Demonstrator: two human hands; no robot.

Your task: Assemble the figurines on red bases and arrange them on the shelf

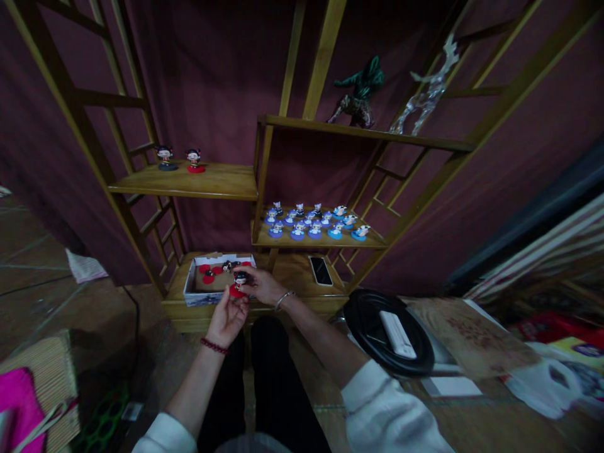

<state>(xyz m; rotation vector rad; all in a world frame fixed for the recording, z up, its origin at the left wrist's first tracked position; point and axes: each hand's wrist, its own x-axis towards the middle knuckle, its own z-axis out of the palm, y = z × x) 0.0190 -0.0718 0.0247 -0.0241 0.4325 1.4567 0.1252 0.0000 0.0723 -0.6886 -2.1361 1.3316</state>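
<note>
Between my two hands is a small black-haired doll figurine (240, 281) on a red round base. My left hand (229, 319) pinches the red base from below. My right hand (261, 285) has its fingers closed around the figurine's upper right side. Just behind them sits an open cardboard box (190, 287) with more red-based figurines (208, 274) lying inside. Two similar figurines stand upright on the left shelf (189, 183): one with a dark base (165, 158), the other with a red base (194, 160).
Several small blue and purple figurines (315, 229) stand in rows on the middle shelf. A phone (321, 270) lies on the bottom shelf. Above stand a dark green statue (361, 94) and a clear one (429, 91). A round black stool (377, 352) with a white box is at right.
</note>
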